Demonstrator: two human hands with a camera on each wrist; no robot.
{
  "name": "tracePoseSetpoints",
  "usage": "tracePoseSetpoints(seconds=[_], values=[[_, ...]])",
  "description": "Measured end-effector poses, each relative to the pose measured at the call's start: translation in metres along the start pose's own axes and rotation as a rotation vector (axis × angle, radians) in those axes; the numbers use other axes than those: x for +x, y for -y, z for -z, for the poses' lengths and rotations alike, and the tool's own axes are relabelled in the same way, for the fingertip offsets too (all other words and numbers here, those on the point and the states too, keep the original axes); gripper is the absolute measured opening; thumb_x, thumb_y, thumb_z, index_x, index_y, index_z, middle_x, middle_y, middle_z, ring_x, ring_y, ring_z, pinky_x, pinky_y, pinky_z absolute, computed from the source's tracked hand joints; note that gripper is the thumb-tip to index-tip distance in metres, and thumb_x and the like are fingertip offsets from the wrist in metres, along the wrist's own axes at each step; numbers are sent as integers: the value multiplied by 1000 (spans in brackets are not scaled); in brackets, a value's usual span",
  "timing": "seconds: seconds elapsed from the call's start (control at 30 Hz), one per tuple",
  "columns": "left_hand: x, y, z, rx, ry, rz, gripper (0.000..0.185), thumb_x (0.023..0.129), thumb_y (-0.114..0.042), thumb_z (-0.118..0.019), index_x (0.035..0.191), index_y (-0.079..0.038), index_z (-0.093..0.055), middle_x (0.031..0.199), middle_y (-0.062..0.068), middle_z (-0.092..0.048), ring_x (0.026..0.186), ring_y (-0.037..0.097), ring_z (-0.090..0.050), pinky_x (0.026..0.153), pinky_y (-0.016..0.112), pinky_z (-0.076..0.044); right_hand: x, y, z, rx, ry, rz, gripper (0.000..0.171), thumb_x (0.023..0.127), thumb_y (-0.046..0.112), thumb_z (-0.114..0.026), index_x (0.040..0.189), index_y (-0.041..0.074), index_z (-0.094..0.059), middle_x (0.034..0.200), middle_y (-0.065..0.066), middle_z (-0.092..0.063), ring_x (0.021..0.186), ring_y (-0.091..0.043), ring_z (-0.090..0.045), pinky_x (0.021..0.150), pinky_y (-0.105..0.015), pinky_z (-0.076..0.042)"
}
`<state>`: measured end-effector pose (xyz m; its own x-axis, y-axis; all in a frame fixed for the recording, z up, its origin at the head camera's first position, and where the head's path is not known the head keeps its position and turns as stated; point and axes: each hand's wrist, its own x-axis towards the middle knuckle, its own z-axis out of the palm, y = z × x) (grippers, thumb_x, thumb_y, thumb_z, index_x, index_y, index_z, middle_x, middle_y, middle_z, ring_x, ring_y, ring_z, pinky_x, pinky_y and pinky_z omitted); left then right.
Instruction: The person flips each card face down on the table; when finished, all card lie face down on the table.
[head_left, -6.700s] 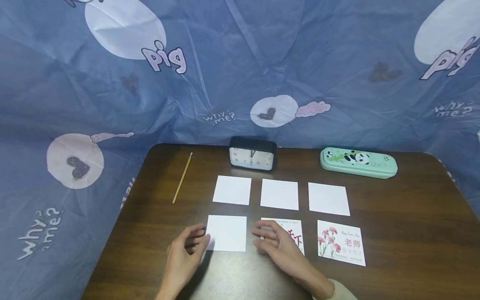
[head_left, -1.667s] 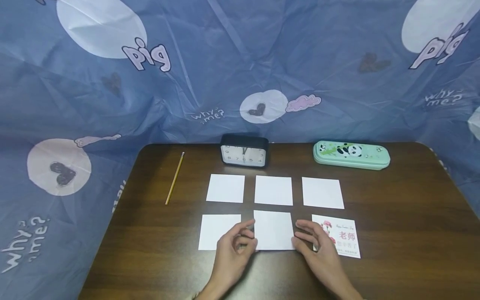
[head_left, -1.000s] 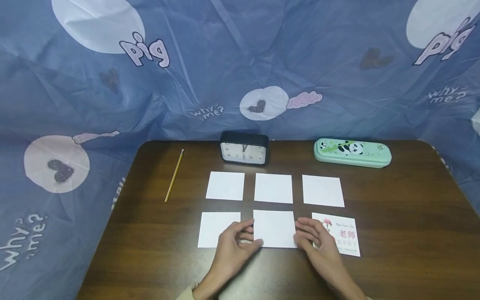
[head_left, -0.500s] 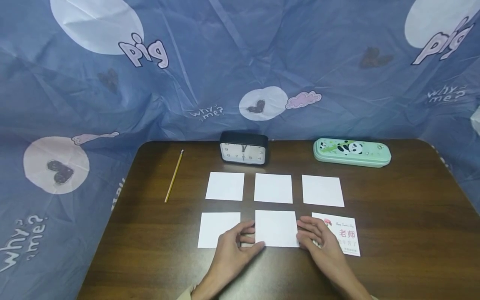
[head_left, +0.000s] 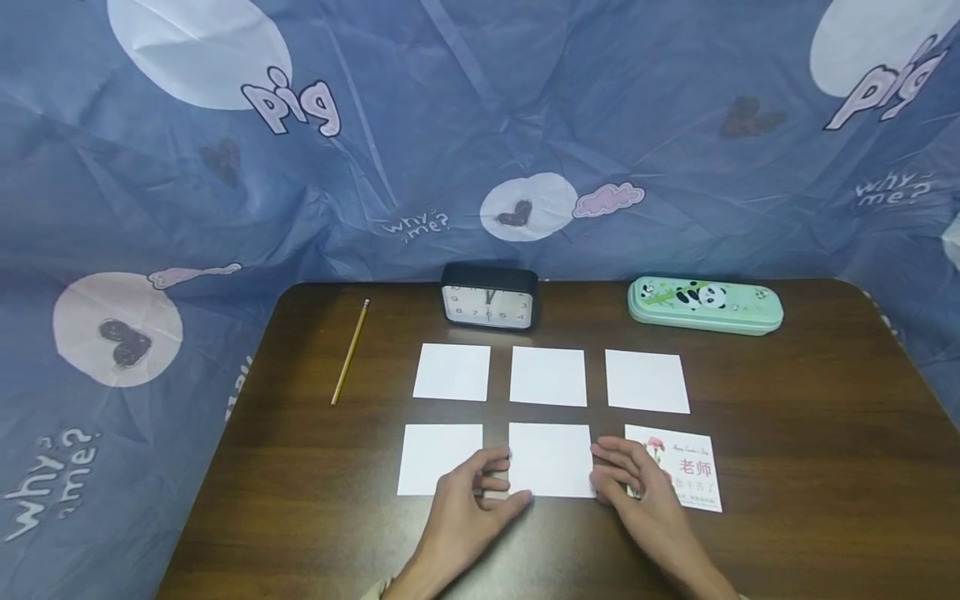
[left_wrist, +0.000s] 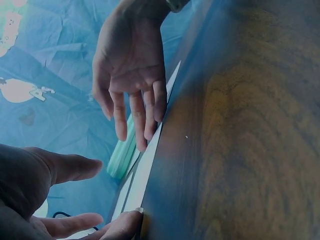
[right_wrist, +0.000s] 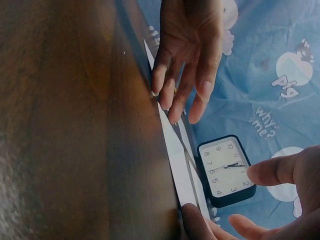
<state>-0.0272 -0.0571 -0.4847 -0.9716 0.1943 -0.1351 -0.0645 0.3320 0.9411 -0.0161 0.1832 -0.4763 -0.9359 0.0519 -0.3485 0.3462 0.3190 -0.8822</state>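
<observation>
A blank white card [head_left: 550,460] lies flat in the middle of the near row, its other side hidden. At its left edge is my left hand [head_left: 468,500], fingers loosely bent and thumb by the lower left corner. My right hand [head_left: 637,492] flanks the right edge, fingertips at or close to it, and partly covers a printed card [head_left: 693,467] with pink flowers and red characters. In the left wrist view the right hand [left_wrist: 132,65] hangs with extended fingers. In the right wrist view the left hand [right_wrist: 187,55] looks much the same. Neither hand visibly pinches the card.
Another blank card [head_left: 427,458] lies at the near left. Behind stand three more white cards [head_left: 547,377] in a row. Farther back are a pencil [head_left: 350,354], a black clock [head_left: 489,297] and a green panda pencil case [head_left: 705,306]. A patterned blue cloth [head_left: 420,125] hangs behind the table.
The near-row middle card, printed side up at first, now shows its blank side. My left hand has moved right from the left card to it. Lately the hands have barely shifted.
</observation>
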Motion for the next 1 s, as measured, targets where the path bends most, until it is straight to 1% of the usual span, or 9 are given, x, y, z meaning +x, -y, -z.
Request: tracePoseSetpoints(seconds=[0.1,0.3,0.4,0.53,0.67,0.77,0.87,1.0], values=[[-1,0,0,-1,1,-7,55,85,-21,-87,130,0,-66,124,18,-73,99,29,-76,79,17,-62,-1,0,0,18,-2,-1,50,102,19,-68,146,7,-48,151,-18,-59,131,-32,-64,90,-15,-58],[-3,-1,0,4,5,-15,56,85,-23,-87,131,0,-65,125,18,-72,98,29,-76,80,22,-64,-2,-1,0,65,5,-6,51,101,18,-68,147,5,-48,151,-21,-58,132,-34,-64,90,-21,-61],[-3,-1,1,13,8,-21,57,86,-24,-86,132,1,-64,125,18,-72,98,28,-75,81,25,-65,-3,0,0,74,4,0,50,102,17,-68,146,5,-49,150,-20,-59,131,-34,-64,90,-19,-60],[-4,-2,1,43,3,-28,57,86,-27,-86,132,-1,-65,125,17,-72,99,27,-75,83,26,-65,-3,1,3,57,1,23,49,101,18,-68,145,4,-50,148,-20,-60,128,-32,-66,89,-17,-59],[-5,-2,3,73,-17,-36,55,86,-28,-87,131,-3,-66,123,15,-73,98,24,-74,83,26,-65,-3,1,9,66,-4,59,48,101,16,-67,144,3,-50,146,-21,-61,125,-32,-67,87,-19,-61],[-6,-2,3,45,-27,-45,53,85,-24,-87,129,-3,-67,121,15,-73,97,25,-74,84,26,-65,-2,2,16,77,5,84,49,102,14,-67,145,2,-49,145,-22,-61,124,-31,-67,86,-22,-62],[-5,-3,1,-21,-14,-63,53,84,-19,-88,129,-3,-66,122,16,-72,99,28,-74,85,28,-65,-3,3,25,69,14,106,49,102,14,-66,146,1,-47,144,-24,-61,121,-23,-70,86,-24,-63],[0,-5,-1,-94,29,-91,55,84,-15,-88,133,-3,-64,125,17,-70,103,33,-72,87,30,-65,-4,2,36,56,11,138,48,103,12,-64,146,0,-46,143,-25,-62,110,-5,-71,85,-24,-63]])
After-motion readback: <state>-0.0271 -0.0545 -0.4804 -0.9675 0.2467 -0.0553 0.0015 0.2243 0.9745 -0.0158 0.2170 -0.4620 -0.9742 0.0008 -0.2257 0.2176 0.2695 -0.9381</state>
